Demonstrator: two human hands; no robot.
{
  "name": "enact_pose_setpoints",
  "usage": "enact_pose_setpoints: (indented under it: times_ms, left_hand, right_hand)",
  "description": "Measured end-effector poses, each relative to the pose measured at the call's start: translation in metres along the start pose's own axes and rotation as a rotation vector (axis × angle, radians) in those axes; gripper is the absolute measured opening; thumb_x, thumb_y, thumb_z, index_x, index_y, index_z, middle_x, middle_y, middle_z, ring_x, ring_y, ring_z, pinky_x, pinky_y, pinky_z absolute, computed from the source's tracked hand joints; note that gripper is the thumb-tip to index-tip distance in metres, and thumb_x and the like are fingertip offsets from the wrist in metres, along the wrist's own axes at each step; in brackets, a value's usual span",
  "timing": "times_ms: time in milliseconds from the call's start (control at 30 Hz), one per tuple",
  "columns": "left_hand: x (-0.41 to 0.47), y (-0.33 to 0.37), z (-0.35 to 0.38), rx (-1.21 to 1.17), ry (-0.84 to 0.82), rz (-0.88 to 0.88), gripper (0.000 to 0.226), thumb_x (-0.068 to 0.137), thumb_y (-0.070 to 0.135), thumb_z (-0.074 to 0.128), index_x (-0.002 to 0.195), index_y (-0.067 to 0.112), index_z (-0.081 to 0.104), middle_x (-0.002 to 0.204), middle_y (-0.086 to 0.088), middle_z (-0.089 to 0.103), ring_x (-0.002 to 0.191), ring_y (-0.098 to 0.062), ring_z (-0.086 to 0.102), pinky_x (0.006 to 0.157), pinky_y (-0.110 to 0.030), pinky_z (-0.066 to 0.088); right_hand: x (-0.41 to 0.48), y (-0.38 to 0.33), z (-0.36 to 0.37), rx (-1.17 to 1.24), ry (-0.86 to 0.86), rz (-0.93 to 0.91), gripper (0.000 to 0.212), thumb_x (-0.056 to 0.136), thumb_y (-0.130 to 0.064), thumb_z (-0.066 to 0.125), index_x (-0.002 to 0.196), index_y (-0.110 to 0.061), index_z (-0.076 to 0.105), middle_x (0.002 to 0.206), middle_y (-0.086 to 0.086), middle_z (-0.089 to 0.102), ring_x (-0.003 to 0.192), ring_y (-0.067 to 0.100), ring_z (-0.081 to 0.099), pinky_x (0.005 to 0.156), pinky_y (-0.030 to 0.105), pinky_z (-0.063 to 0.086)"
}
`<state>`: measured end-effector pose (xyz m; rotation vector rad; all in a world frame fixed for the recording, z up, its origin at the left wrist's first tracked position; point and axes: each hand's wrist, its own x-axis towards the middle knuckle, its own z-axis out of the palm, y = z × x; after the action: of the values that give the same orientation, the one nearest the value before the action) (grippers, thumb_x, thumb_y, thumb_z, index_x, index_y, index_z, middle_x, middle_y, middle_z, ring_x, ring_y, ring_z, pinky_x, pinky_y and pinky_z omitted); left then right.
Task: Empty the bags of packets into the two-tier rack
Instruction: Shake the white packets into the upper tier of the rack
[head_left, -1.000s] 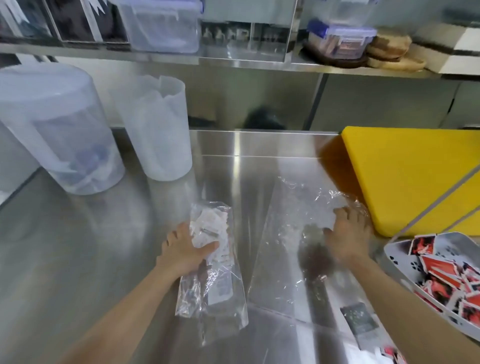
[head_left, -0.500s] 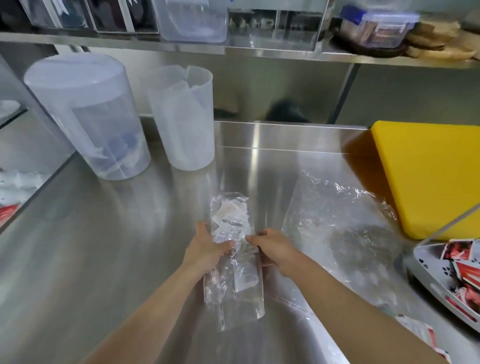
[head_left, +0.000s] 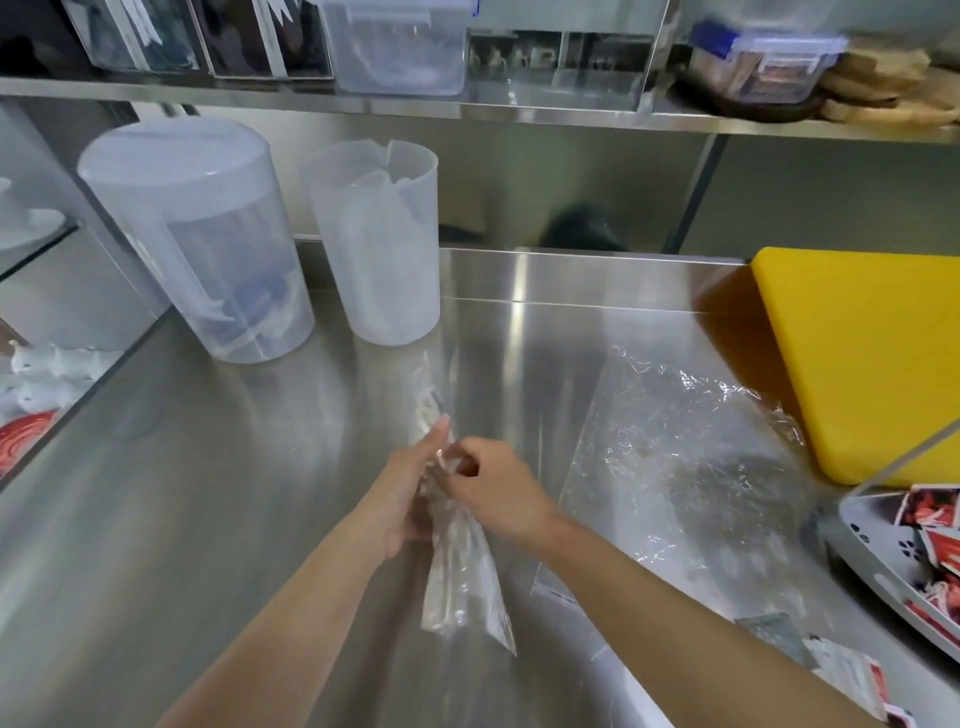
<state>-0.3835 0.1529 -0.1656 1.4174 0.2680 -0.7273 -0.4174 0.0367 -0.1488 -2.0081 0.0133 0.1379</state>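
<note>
Bag (head_left: 460, 566) at mid-tabletop (head_left: 208, 493), apparently not yet emptied, left hand (head_left: 402, 501) and right hand (head_left: 496, 491) both in closed grip on it; second bag (head_left: 675, 467) lies flat, empty; rack (head_left: 878, 551) at right holds packets (head_left: 930, 512).

Small bag (head_left: 457, 561) between your hands: motion-blurred, contents unreadable. Your left hand (head_left: 405, 493): palm faces the bag, so its grip is hidden from you. Rack (head_left: 883, 551) at the worktop's right edge: cut off by the frame, only part of one tray shows. Loose packets (head_left: 852, 670) at the front right corner: partly cut off, print illegible.
</note>
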Motion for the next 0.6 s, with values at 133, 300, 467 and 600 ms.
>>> enact_pose_setpoints:
  times_ms: [133,300,467,600]
  left_hand:
    - [0.003,-0.002,-0.007,-0.122,0.037,0.026,0.028,0.079,0.022,0.065,0.096,0.0,0.061,0.078,-0.02,0.064,0.056,-0.026,0.066,0.049,-0.028,0.054]
    - [0.0,-0.013,-0.028,-0.232,0.042,-0.13,0.018,0.086,0.003,0.045,0.084,0.001,0.062,0.057,-0.016,0.07,0.046,-0.029,0.067,0.046,-0.035,0.055]
    - [-0.004,-0.021,-0.04,-0.411,-0.069,-0.036,0.02,0.072,0.006,0.057,0.085,0.002,0.072,0.072,-0.014,0.075,0.058,-0.026,0.07,0.052,-0.038,0.058]
    - [-0.004,-0.025,-0.033,-0.472,-0.179,-0.019,0.024,0.077,0.007,0.053,0.082,0.001,0.076,0.08,-0.015,0.075,0.066,-0.029,0.072,0.048,-0.038,0.058]
  right_hand:
    - [-0.006,0.001,0.013,0.048,-0.06,-0.052,0.012,0.083,-0.015,0.057,0.079,-0.014,0.068,0.06,-0.014,0.056,0.055,-0.003,0.05,0.06,0.016,0.04]
    - [-0.002,0.026,-0.002,0.271,0.291,0.279,0.011,0.082,-0.014,0.061,0.073,-0.019,0.063,0.071,-0.004,0.061,0.072,0.014,0.055,0.072,0.028,0.045]
    - [-0.004,0.036,-0.018,0.525,0.045,0.531,0.014,0.078,-0.024,0.071,0.078,-0.013,0.063,0.076,0.006,0.066,0.07,0.021,0.061,0.064,0.028,0.05]
    - [-0.006,0.031,-0.025,0.596,-0.071,0.493,0.013,0.075,-0.022,0.074,0.073,-0.014,0.065,0.071,0.003,0.071,0.063,0.018,0.064,0.055,0.026,0.05]
